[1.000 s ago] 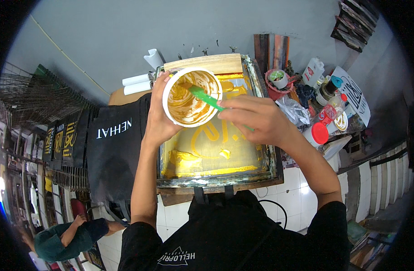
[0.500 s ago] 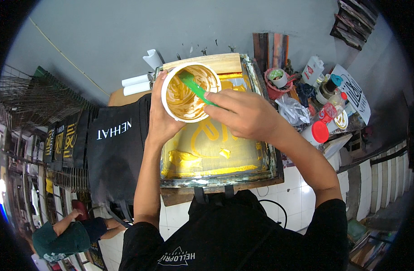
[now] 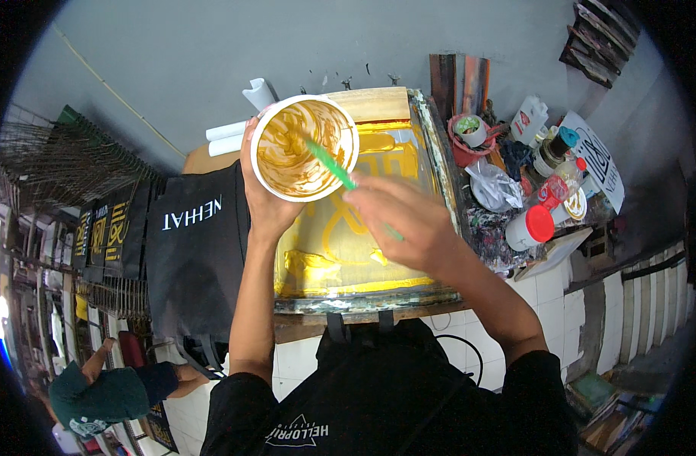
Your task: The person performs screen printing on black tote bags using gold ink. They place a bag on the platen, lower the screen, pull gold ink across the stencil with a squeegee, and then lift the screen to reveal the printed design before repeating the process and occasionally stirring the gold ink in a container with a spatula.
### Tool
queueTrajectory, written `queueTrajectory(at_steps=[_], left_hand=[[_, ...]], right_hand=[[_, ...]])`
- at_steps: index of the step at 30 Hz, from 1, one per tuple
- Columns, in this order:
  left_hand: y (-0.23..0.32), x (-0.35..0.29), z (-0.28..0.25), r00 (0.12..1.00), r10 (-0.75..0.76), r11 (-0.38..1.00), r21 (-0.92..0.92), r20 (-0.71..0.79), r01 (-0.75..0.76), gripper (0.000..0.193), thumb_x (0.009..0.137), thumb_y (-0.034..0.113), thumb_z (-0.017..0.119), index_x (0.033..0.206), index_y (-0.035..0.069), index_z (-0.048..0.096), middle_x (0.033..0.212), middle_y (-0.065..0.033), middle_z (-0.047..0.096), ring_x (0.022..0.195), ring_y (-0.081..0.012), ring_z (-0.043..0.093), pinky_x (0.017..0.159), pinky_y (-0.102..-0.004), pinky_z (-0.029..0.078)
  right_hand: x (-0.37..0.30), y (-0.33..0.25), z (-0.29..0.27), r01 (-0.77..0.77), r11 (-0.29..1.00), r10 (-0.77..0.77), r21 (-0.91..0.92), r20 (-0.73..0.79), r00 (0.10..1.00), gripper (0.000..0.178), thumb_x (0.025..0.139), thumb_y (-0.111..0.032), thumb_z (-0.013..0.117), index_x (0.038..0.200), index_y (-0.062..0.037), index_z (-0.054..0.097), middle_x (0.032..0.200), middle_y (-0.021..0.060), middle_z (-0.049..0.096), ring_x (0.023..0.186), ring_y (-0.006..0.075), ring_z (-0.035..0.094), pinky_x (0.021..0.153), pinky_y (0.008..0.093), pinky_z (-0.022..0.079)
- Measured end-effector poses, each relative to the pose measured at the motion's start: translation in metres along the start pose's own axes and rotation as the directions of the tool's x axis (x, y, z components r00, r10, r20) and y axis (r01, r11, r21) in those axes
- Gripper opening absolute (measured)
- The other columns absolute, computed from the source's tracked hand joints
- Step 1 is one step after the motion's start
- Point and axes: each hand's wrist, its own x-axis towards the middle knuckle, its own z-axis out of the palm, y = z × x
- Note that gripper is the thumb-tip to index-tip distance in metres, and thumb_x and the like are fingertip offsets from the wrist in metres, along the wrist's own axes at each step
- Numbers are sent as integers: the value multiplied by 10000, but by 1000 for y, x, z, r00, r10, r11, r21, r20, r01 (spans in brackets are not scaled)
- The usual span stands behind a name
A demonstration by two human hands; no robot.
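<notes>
My left hand [image 3: 266, 199] is wrapped round a white plastic tub [image 3: 316, 199], tilted so that its inside faces me. Golden-yellow ink [image 3: 287, 148] smears the tub's walls and bottom. In my right hand [image 3: 409, 220] is a green spatula [image 3: 329, 161], its blade end inside the tub; the hand is slightly blurred. Below both hands lies a screen-printing frame [image 3: 363, 305] with yellow ink on its mesh, thick blobs [image 3: 311, 264] near the front left. A wooden-handled squeegee [image 3: 374, 105] rests across the far end of the frame.
Black printed bags [image 3: 192, 258] lie to the left, with white paper rolls [image 3: 226, 144] behind. On the right, a cluttered table holds a red-lidded jar [image 3: 529, 229], a pink basket [image 3: 466, 152] and bottles. Wire racks [image 3: 67, 144] stand far left. Another person [image 3: 105, 391] is at lower left.
The tub has shifted a little left and up with my left hand. My right hand has moved lower and drawn the spatula partly back, its tip still within the tub.
</notes>
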Motion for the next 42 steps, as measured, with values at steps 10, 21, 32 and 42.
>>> queueTrajectory(at_steps=[10, 21, 32, 42], left_hand=[[-3, 3, 6, 998, -17, 996, -87, 67, 23, 1222, 650, 232, 983, 1571, 15, 210, 1565, -215, 394, 1459, -349, 415, 1252, -488, 274], [-1, 3, 8, 995, 74, 995, -76, 61, -69, 1211, 616, 179, 993, 1572, 70, 258, 1585, -229, 349, 1490, -380, 364, 1242, -499, 290], [-2, 5, 4, 987, 136, 991, 6, 85, -137, 1199, 606, 202, 994, 1563, 79, 282, 1589, -252, 344, 1486, -415, 361, 1235, -524, 295], [-5, 10, -1, 973, 209, 975, 55, 100, -216, 1147, 588, 197, 994, 1537, 119, 354, 1580, -244, 371, 1471, -446, 376, 1218, -561, 313]], right_hand=[[32, 3, -5, 125, 992, -124, 9, 197, 973, 417, 677, 45, 758, 1089, -7, 712, 1187, 175, 689, 1000, 318, 711, 815, 385, 598], [36, 15, -27, 164, 983, -140, -78, 252, 958, 391, 721, 14, 761, 1107, -32, 716, 1196, 139, 700, 1058, 306, 698, 884, 405, 585], [30, 19, -26, 245, 967, -230, -74, 170, 958, 406, 684, -24, 697, 1089, -48, 680, 1124, 110, 677, 991, 273, 686, 815, 369, 592], [23, 21, -40, 173, 985, -160, -25, 267, 950, 356, 738, 12, 746, 1087, -53, 721, 1195, 138, 711, 1035, 302, 715, 853, 393, 596]])
